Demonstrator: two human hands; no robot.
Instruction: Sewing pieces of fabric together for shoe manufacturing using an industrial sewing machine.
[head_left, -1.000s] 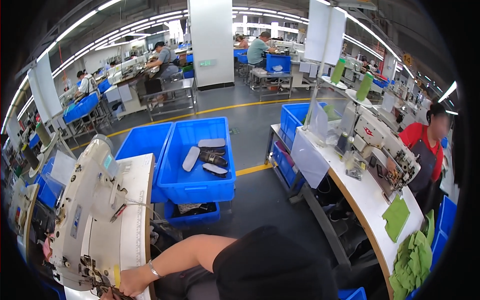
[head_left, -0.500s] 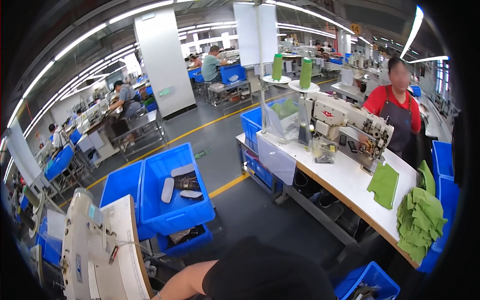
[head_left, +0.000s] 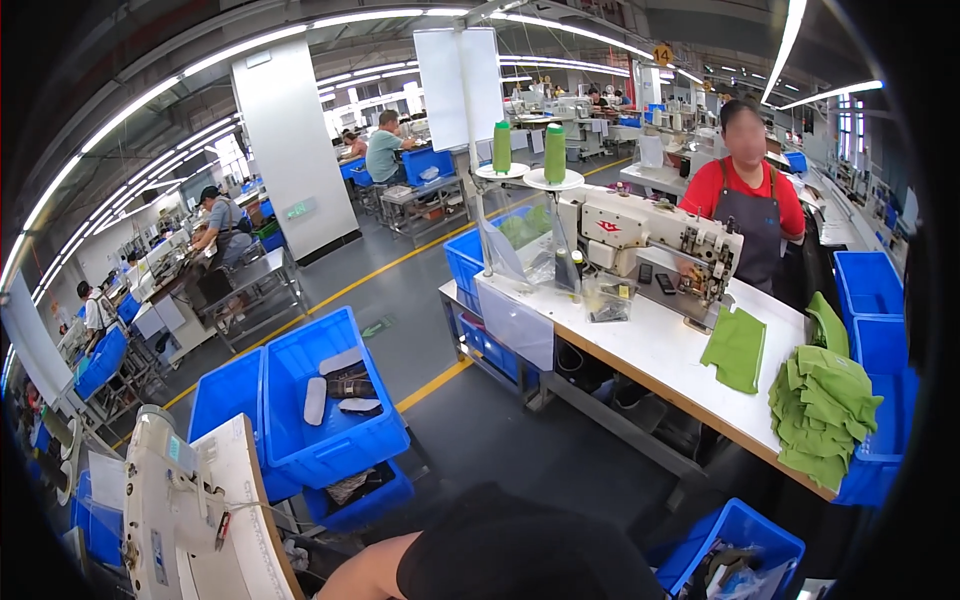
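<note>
A bare arm (head_left: 372,568) comes out of a black sleeve (head_left: 520,545) at the lower edge, seemingly my left one. Its hand lies past the frame's edge, and my right hand does not show either. Nearest to that arm are a white tabletop (head_left: 235,480) with a cream sewing machine (head_left: 160,500) on its left and a blue bin (head_left: 335,455) beyond. The bin holds pale, rounded flat pieces (head_left: 315,400) and dark brown patterned items (head_left: 350,384).
Across the aisle, a white sewing table (head_left: 640,345) carries another sewing machine (head_left: 650,232), green thread cones (head_left: 555,155) and stacked green fabric (head_left: 825,410). A person in red (head_left: 745,200) is behind it. Another blue bin (head_left: 730,550) stands at lower right.
The view has swung slightly, so the far table and the person in red appear further left. More of the lower-right bin shows. My wrist has slipped out of the picture.
</note>
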